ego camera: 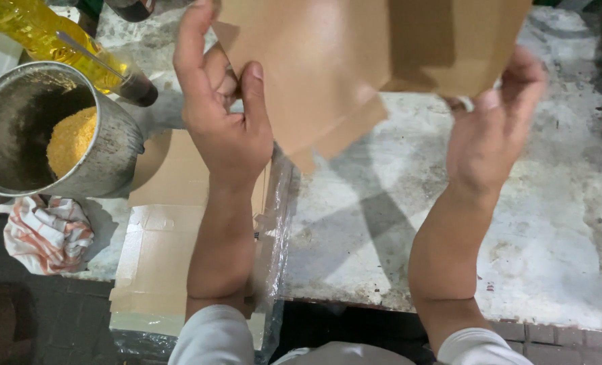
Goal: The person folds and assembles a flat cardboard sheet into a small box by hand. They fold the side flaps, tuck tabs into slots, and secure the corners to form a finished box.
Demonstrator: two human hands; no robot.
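At the moment of inspection, both hands were raised in the upper half of the frame, gripping a brown paper bag (355,61) between them. The left hand (223,115), at upper centre-left, was closed on the bag's left edge, with the thumb pressed against the near face and the remaining fingers curled behind it. The right hand (493,125), at upper right, was pinched on the bag's lower right corner, fingers bent over the edge. The bag hung clear above the worn white worktop (551,223), and cast a shadow across it at centre frame. Its top ran out of the frame, so the opening could not be assessed. At upper left, a metal pot (112,145) stood on the worktop, containing yellow-orange crumbs (71,138). Behind the pot, at the top left corner, lay a clear bottle of yellow oil (37,30), tilted, with its dark cap pointing toward the centre. A flattened cardboard sheet (159,250), partly wrapped in clear plastic film, lay beneath the left forearm at lower left and overhung the worktop edge. A white-and-orange striped cloth (47,233) sat crumpled just below the pot.
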